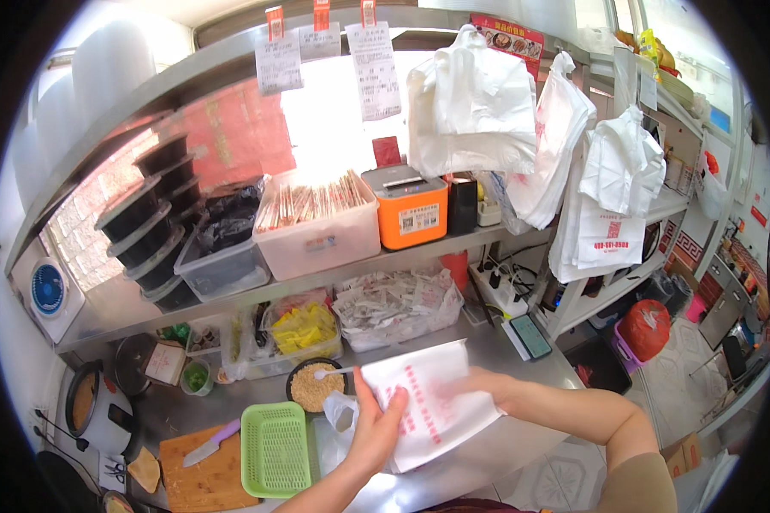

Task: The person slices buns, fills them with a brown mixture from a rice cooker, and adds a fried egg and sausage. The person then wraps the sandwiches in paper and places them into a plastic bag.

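A white paper bag with red printing (pixel 423 410) is held in front of me, above the steel counter. My left hand (pixel 380 420) grips its left side, the thumb lying on the printed face. My right hand (pixel 478 388) is at the bag's right part; its fingers are blurred and partly hidden, so their hold cannot be told. Just left of the bag stand a black bowl of chopped nuts or grains (pixel 314 386) with a white spoon (pixel 329 372) and a crumpled clear plastic bag (pixel 341 413).
A green plastic basket (pixel 276 449) sits beside a wooden cutting board (pixel 199 478) bearing a purple-handled knife (pixel 212 442). Behind are a tub of wrapped packets (pixel 398 308) and a phone (pixel 530 336). An orange printer (pixel 404 205) stands on the shelf; white plastic bags (pixel 475 102) hang above.
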Available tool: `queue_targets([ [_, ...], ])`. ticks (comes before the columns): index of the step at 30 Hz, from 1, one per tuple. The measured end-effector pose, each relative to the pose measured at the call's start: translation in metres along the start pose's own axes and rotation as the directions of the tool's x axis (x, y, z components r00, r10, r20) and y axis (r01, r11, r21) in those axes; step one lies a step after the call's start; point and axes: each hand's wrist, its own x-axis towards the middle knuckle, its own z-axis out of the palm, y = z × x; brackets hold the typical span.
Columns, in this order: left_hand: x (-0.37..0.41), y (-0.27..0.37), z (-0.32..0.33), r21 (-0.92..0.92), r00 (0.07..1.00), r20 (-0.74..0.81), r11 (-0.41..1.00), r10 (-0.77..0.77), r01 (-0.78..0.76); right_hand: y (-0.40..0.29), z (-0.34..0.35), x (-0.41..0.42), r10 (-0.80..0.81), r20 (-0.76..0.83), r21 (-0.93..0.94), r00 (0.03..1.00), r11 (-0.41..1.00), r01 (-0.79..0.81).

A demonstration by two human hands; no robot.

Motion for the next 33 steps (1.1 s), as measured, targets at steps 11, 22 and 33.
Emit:
queue_targets([
  [11,-0.009,-0.121,-0.072,0.861,0.755,-0.238,0.493,0.61,-0.127,0.064,-0.003,0.009,-0.345,-0.491,0.359,0.8,0.757,0.546],
  [22,-0.058,-0.082,-0.14,-0.35,0.99,-0.084,0.933,-0.115,0.079,0.138,0.104,0.069,-0.578,-0.509,-0.116,0.638,0.78,0.615],
  [33,-0.057,-0.098,-0.156,0.479,0.93,-0.087,0.833,0.358,-0.276,0.16,0.131,0.077,-0.504,-0.245,-0.563,0.828,0.769,0.302],
])
